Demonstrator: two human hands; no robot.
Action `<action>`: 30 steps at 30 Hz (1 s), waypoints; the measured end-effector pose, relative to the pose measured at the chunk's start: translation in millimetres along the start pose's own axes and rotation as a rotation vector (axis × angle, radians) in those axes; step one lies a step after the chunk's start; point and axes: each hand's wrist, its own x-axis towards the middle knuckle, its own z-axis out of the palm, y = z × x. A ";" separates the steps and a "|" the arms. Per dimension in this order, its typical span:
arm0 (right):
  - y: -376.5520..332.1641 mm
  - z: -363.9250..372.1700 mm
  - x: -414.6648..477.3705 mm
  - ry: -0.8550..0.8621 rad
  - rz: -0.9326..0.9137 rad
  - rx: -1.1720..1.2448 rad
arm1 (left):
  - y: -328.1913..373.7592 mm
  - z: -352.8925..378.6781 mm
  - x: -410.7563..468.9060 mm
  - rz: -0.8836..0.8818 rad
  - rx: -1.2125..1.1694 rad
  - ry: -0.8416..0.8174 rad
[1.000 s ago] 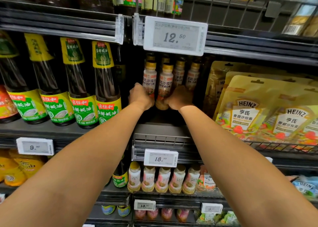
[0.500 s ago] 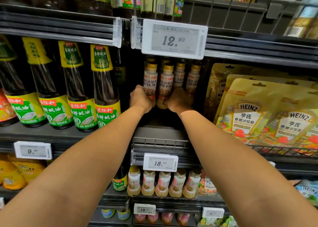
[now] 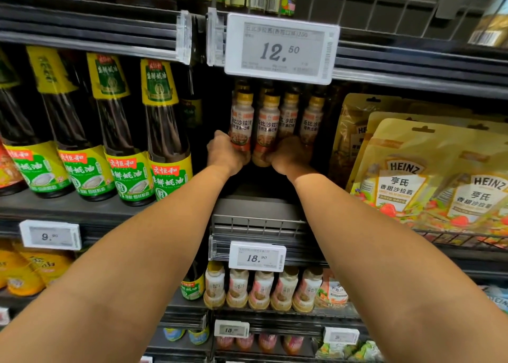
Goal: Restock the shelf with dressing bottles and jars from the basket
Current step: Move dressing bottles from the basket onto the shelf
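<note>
Both bare arms reached up into the dark bay of the middle shelf, under the white price tag marked 12.50. The left hand was curled round the lower part of the first dressing bottle, thumb up along its left side. The right hand was curled against the base of the second dressing bottle, its back towards the camera and its fingertips hidden behind the bottle. That bottle sat slightly lower in view than the first, and its pale orange base showed in the gap between the two hands. Both bottles stood upright, just beside each other, at the front of a row of yellow-capped dressing bottles, with two more to their right and further caps behind. Tall oyster sauce bottles with green and yellow labels filled the bay to the left. Yellow Heinz salad dressing pouches hung to the right. One shelf down, beneath a tag marked 18.90, stood a row of pale dressing bottles, and a tag marked 9.90 was clipped on at lower left.
</note>
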 end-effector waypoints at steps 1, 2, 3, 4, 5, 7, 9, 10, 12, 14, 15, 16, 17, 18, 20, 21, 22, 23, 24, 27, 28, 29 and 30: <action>-0.2 0.2 0.5 -0.002 0.003 0.001 | -1.1 0.0 0.8 -0.007 -0.007 -0.006; -0.3 0.2 0.6 -0.006 0.002 -0.002 | -2.3 -0.1 0.9 -0.018 -0.021 -0.018; -0.2 0.3 0.2 -0.007 -0.007 -0.015 | -3.1 -0.9 0.3 -0.030 -0.041 -0.036; -0.3 -0.3 -1.0 -0.009 -0.021 -0.034 | -3.6 -1.9 -0.6 -0.038 -0.061 -0.056; -0.3 -1.2 -2.1 -0.014 -0.036 -0.053 | -4.3 -3.3 -1.9 -0.043 -0.079 -0.076; -0.9 -5.2 -5.6 -0.036 -0.062 -0.069 | -4.9 -6.7 -7.5 -0.039 -0.109 -0.101; -3.9 -12.9 -11.7 -0.059 -0.077 -0.046 | -3.4 -12.0 -18.1 0.014 -0.137 -0.099; -4.7 -17.3 -15.3 -0.068 -0.070 -0.012 | -1.4 -15.3 -25.9 0.060 -0.162 -0.101; -5.8 -27.0 -26.8 -0.074 -0.032 0.090 | 3.6 -22.5 -44.2 0.144 -0.256 -0.136; -4.7 -36.8 -46.4 -0.101 0.002 0.283 | 7.9 -27.7 -63.8 0.217 -0.328 -0.165; -4.4 -42.0 -59.6 -0.126 0.027 0.423 | 9.6 -29.6 -73.8 0.256 -0.355 -0.166; -4.0 -47.9 -74.2 -0.128 0.032 0.537 | 12.1 -31.1 -83.4 0.294 -0.387 -0.164; -3.0 -53.7 -89.4 -0.099 0.010 0.600 | 14.7 -32.2 -93.3 0.330 -0.422 -0.165; -1.9 -59.4 -105.1 -0.049 -0.021 0.626 | 17.4 -33.4 -103.6 0.357 -0.460 -0.173; -1.8 -69.1 -135.8 0.047 -0.067 0.642 | 25.0 -34.8 -123.5 0.373 -0.554 -0.230; -2.0 -73.3 -149.7 0.085 -0.069 0.646 | 28.9 -33.9 -132.7 0.363 -0.606 -0.278; -0.6 -77.2 -162.1 0.122 -0.061 0.649 | 32.8 -32.2 -142.0 0.354 -0.653 -0.330; 1.6 -81.7 -174.0 0.161 -0.044 0.652 | 36.7 -29.5 -151.8 0.346 -0.692 -0.380; 4.8 -86.4 -185.9 0.202 -0.021 0.655 | 40.4 -25.8 -161.8 0.342 -0.719 -0.429; 22.4 -103.5 -223.6 0.319 0.057 0.681 | 50.0 -8.0 -193.7 0.328 -0.771 -0.590; 31.0 -109.6 -237.1 0.357 0.084 0.683 | 52.6 0.4 -204.9 0.324 -0.780 -0.649; 41.0 -115.7 -250.9 0.398 0.115 0.673 | 54.7 10.1 -216.5 0.323 -0.784 -0.710; 52.2 -121.8 -264.9 0.442 0.147 0.651 | 56.7 20.5 -228.2 0.320 -0.791 -0.777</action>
